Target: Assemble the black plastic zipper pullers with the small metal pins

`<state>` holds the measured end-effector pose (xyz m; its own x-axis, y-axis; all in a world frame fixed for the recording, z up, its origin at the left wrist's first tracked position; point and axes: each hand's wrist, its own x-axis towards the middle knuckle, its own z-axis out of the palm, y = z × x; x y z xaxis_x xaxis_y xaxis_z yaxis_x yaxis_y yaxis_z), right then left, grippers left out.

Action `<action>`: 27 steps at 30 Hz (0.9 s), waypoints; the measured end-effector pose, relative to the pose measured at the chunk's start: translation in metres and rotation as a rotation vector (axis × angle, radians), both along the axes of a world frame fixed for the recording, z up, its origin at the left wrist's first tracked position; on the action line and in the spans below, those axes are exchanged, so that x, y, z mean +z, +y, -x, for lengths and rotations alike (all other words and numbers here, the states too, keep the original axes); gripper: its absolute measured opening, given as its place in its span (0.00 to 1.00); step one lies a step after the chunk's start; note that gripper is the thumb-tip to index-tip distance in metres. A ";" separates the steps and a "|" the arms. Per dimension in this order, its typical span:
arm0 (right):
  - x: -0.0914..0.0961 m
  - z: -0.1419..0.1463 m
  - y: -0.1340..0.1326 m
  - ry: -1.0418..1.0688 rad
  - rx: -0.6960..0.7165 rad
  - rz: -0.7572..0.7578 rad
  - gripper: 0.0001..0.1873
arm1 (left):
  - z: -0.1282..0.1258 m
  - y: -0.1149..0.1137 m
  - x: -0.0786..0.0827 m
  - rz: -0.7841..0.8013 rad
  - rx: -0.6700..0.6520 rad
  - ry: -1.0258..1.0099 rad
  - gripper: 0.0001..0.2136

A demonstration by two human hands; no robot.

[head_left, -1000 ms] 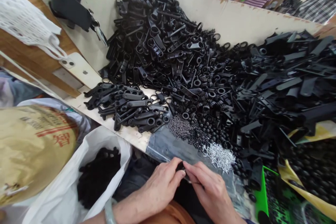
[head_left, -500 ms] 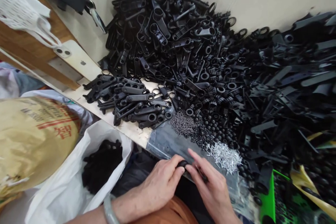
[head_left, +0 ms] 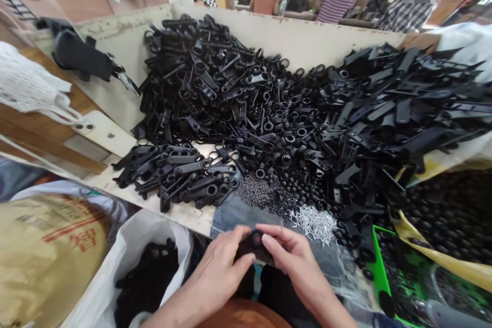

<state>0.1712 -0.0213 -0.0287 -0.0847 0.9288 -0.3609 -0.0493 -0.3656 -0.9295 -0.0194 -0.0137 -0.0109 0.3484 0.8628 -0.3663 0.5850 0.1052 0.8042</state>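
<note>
My left hand and my right hand meet at the table's near edge, both pinching one small black plastic part between fingers and thumbs. A thin pin sticks up by my right fingers. Just beyond the hands lie a heap of small dark screws and a heap of silver pins. A big pile of black plastic arms fills the table behind them. A row of assembled black arms lies to the left.
A white bag holding black parts stands at my left, beside a tan printed sack. A white phone leans on the wooden side. A green tray and yellow bags of black pieces sit right. Other people work beyond the partition.
The camera tilted up, so the far partition and the other people came into view. My hands stayed together on the small black part, turning it slightly.
</note>
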 end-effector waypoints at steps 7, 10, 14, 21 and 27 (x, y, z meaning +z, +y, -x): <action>0.003 -0.002 0.013 -0.185 0.206 -0.296 0.23 | -0.008 -0.003 0.008 0.588 0.214 -0.443 0.43; 0.003 -0.002 0.012 -0.127 0.254 -0.249 0.24 | -0.011 -0.006 0.011 0.654 0.297 -0.474 0.57; 0.000 -0.004 0.010 -0.116 0.284 -0.235 0.22 | -0.009 -0.010 0.007 0.678 0.332 -0.466 0.60; -0.002 -0.009 0.010 -0.224 0.350 -0.296 0.20 | -0.009 -0.017 -0.003 0.671 0.341 -0.426 0.56; 0.003 -0.013 0.013 -0.286 0.423 -0.309 0.19 | -0.008 -0.018 -0.007 0.656 0.295 -0.446 0.52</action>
